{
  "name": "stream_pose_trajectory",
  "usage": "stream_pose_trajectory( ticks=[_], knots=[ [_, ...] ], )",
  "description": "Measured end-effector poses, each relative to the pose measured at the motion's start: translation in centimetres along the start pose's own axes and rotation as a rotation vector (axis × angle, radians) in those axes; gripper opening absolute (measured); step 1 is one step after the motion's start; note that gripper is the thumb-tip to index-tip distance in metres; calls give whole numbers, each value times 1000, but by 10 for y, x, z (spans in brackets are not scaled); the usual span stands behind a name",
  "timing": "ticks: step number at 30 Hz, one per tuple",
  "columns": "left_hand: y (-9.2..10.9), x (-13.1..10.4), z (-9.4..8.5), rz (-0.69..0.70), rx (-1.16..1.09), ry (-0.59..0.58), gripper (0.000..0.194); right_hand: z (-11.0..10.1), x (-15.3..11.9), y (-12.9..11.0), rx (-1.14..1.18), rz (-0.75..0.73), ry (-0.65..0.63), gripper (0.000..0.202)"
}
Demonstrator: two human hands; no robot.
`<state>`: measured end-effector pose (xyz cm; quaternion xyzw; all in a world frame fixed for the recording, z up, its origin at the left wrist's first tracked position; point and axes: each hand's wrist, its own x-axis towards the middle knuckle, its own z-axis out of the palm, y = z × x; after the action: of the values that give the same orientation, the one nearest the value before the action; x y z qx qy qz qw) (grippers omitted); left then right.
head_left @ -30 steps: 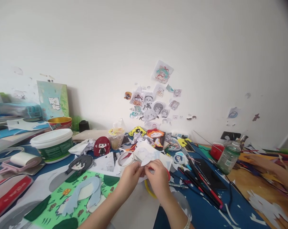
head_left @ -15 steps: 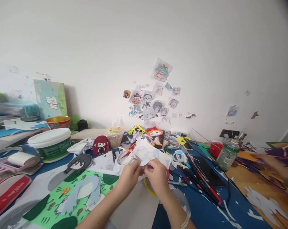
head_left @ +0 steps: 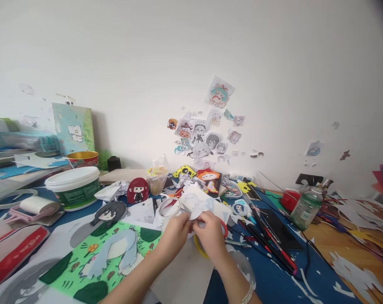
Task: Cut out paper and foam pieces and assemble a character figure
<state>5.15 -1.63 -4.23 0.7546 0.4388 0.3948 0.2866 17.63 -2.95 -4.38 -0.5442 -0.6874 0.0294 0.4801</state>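
Note:
My left hand (head_left: pixel 177 230) and my right hand (head_left: pixel 210 234) meet in the middle, fingertips pinched together on the lower edge of a pale paper cutout (head_left: pixel 193 204) with faint drawn lines. Just what lies between the fingertips is hidden. Beside my left hand is a roll of tape (head_left: pixel 170 208). Red and yellow scissor-like loops (head_left: pixel 200 248) show partly behind my right hand. Under my forearms lie a white sheet (head_left: pixel 183 274) and a green painted picture (head_left: pixel 143 235) with a light blue paper hair piece (head_left: pixel 107 249) on it.
A green-and-white tub (head_left: pixel 72 190) stands left, near a pink-handled roller (head_left: pixel 36 209). Pens (head_left: pixel 270 242) and a black tablet-like slab (head_left: pixel 281 228) lie right, before a glass bottle (head_left: pixel 307 209). Paper scraps (head_left: pixel 357 270) litter the right side. Small drawings (head_left: pixel 200 133) cover the wall.
The view has turned slightly left. Another person's hand at the right edge has gone from view, and red and purple sheets show there now. My hands keep their pinch on the cutout.

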Motion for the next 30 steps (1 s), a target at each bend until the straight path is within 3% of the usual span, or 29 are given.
stream_pose_trajectory(
  ticks=[9, 17, 23, 30],
  knots=[
    [-1, 1, -1, -45, 5, -44, 21, -4, 1, -1, -5, 66, -91, 17],
    [-3, 4, -2, -167, -309, -70, 21, -5, 3, 5, 80, 81, -102, 18],
    [-3, 4, -1, -161, -222, 15, 26, -4, 2, 1, 121, 64, -97, 16],
    [0, 3, -3, -170, -267, -8, 22, -5, 2, 1, 70, 26, -77, 20]
  ],
)
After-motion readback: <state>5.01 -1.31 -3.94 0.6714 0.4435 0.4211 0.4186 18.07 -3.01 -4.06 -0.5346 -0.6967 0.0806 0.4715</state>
